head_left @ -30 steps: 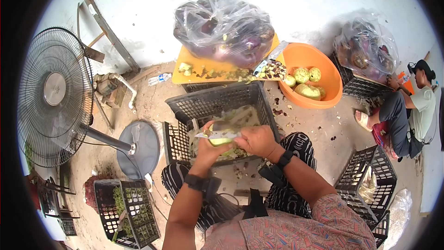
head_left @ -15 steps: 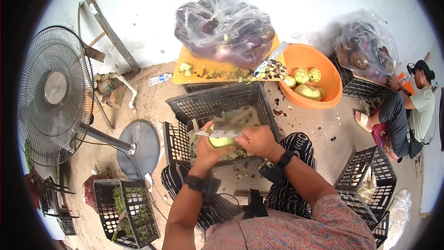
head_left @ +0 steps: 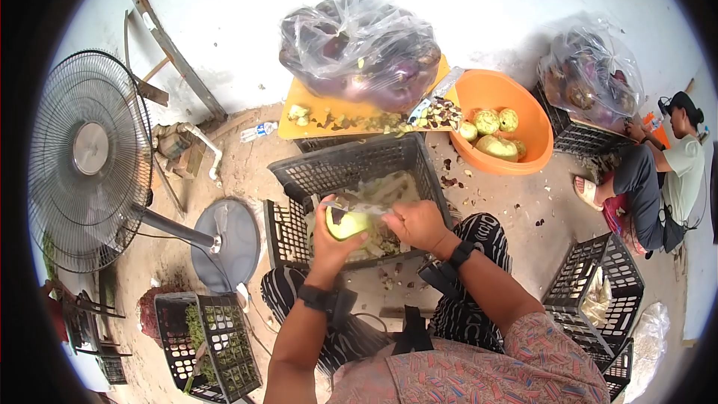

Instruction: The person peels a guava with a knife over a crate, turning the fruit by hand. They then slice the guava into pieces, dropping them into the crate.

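Over the black crate, my left hand holds a pale green, partly peeled vegetable with a dark patch of skin on its upper left. My right hand is closed on a knife, whose blade lies across the top of the vegetable. Peelings lie in the crate below. Behind it, an orange board carries scraps and a clear bag of dark purple vegetables. Several peeled vegetables sit in the orange basin at the right.
A standing fan is at the left, its round base on the floor. Crates stand at lower left and lower right. Another person sits at the far right beside a second bag of purple vegetables.
The vegetable in my left hand has turned, showing a dark patch and more of its pale side. The knife has shifted slightly up and right. The fan head has moved a little.
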Demonstrator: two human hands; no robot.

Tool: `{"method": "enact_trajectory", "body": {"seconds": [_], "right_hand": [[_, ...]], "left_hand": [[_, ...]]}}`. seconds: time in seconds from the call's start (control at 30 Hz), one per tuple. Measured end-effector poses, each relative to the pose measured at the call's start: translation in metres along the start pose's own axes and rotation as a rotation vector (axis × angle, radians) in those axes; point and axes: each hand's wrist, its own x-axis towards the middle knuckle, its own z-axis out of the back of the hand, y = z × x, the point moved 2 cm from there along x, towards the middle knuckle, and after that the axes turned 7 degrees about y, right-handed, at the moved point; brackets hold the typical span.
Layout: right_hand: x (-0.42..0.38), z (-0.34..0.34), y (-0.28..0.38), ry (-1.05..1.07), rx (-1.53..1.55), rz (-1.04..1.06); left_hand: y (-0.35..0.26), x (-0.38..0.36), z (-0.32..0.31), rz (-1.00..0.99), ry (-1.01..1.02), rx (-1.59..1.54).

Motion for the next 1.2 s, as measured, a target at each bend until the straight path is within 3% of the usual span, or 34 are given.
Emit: {"method": "enact_trajectory", "body": {"seconds": [0.27,0.37,0.5,0.57,0.67,0.8,0.87,1.2], "right_hand": [[-0.001,0.005,0.003,0.011,0.002,0.015],[-0.001,0.003,0.003,0.009,-0.011,0.015],[0.0,0.001,0.0,0.012,-0.003,0.008],[0.001,-0.001,-0.007,0.026,-0.019,-0.125],[0.001,0.004,-0.006,0.054,-0.012,-0.15],[-0.001,0.004,0.002,-0.02,0.114,-0.125],[-0.002,0.0,0.005,-0.035,0.093,-0.019],[0.0,-0.001,0.017,-0.002,0.138,0.105]], "left_hand": [[-0.003,-0.001,0.004,-0.055,-0.003,0.15],[-0.007,-0.003,-0.001,0.016,0.036,0.186],[-0.009,-0.003,-0.004,0.018,0.034,0.001],[-0.008,-0.004,-0.002,-0.051,0.012,-0.142],[-0.014,-0.003,0.004,-0.013,0.004,-0.233],[-0.002,0.001,0.007,0.024,-0.016,-0.293],[0.002,0.001,0.007,0.039,-0.015,-0.25],[0.004,0.007,-0.012,0.075,0.042,-0.29]]}}
